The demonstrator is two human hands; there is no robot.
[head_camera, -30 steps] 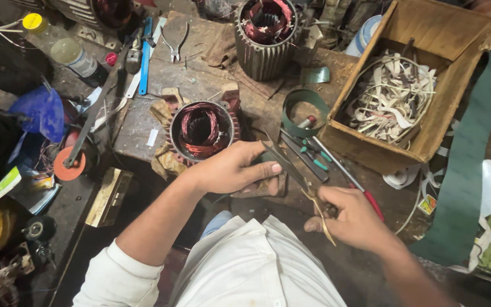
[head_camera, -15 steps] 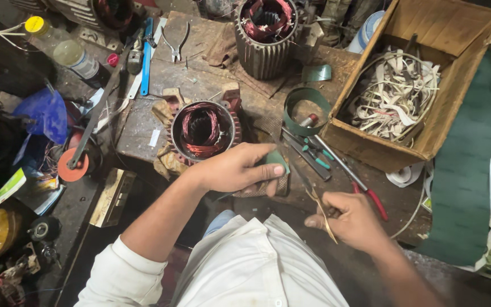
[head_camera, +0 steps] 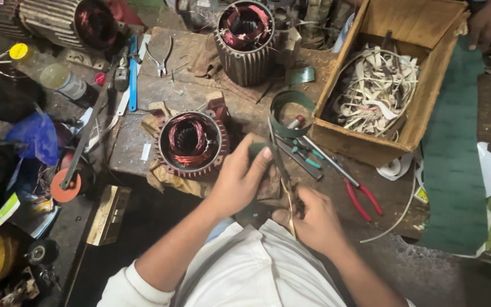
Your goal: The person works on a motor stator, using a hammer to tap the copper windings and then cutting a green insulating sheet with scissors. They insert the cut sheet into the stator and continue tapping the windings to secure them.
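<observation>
Cluttered and dim, the worn wooden desk [head_camera: 160, 91] carries a stator with copper windings [head_camera: 190, 143] near its front edge, a second finned stator [head_camera: 245, 40] at the back, and a cardboard box of white scraps [head_camera: 382, 85] toward the right edge beside red-handled pliers [head_camera: 362, 196]. At the front edge the left hand [head_camera: 240, 176] pinches a small green strip [head_camera: 257, 150], while the right hand [head_camera: 308, 219] grips scissors [head_camera: 284, 170] whose handles are hidden in the fist. Another person's hand [head_camera: 484, 25] is cut off at the top right corner, and the dark left-side clutter is hard to make out.
</observation>
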